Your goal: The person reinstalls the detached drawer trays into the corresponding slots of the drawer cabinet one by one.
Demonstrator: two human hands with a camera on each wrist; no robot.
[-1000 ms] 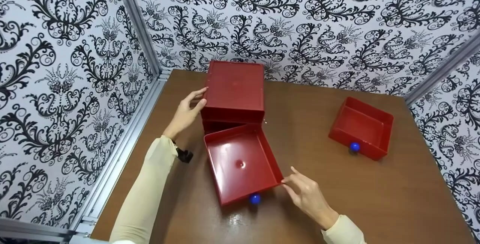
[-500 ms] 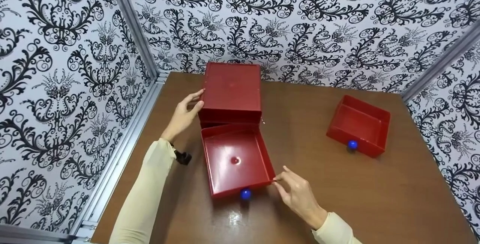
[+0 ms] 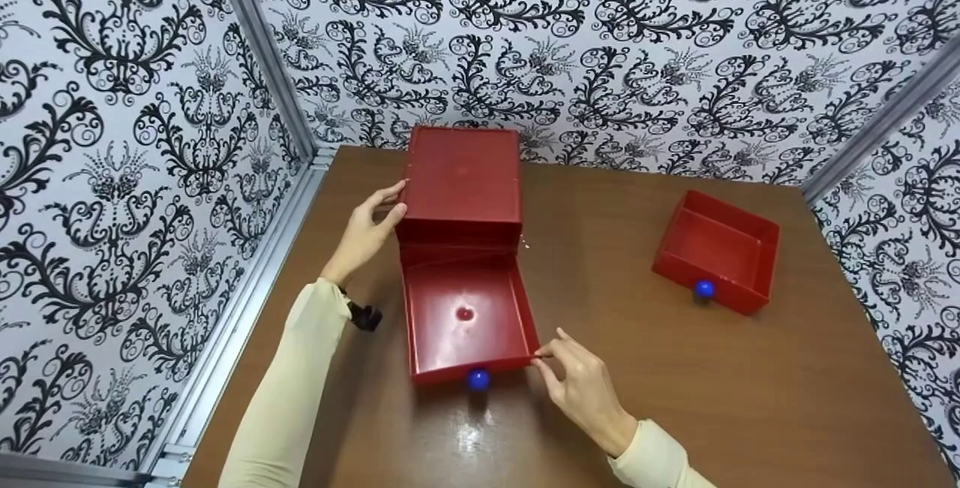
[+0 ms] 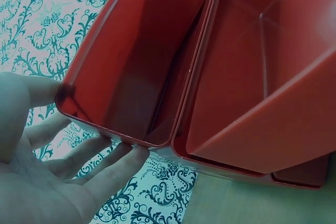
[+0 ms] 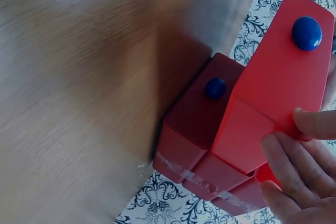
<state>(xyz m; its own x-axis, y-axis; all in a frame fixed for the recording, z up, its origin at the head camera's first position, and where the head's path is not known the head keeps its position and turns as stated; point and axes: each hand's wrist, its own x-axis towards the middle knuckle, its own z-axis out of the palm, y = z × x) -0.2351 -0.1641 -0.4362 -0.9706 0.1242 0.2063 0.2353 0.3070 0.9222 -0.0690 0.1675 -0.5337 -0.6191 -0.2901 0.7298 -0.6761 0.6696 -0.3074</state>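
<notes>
A red plastic cabinet (image 3: pixel 463 176) stands at the back left of the table. From its middle slot a red drawer (image 3: pixel 469 308) with a blue knob (image 3: pixel 478 380) sticks out toward me, its back end just inside. My right hand (image 3: pixel 589 390) pinches the drawer's front right corner between thumb and fingers. With fairly straight fingers my left hand (image 3: pixel 367 233) touches the cabinet's left side near the front. Above the drawer, the upper slot (image 4: pixel 115 61) is bare in the left wrist view. A lower drawer (image 5: pixel 191 114) sits pushed in underneath, seen in the right wrist view.
Another red drawer (image 3: pixel 720 248) with a blue knob (image 3: pixel 703 290) lies apart on the brown table (image 3: pixel 750 398) at the right. Patterned walls (image 3: pixel 585 60) and a metal frame rail (image 3: pixel 270 45) bound the table at the back and left.
The pinched drawer has swung from a slant to nearly straight in front of the cabinet and slid a little deeper. My right hand moved left with it. The left hand stays put.
</notes>
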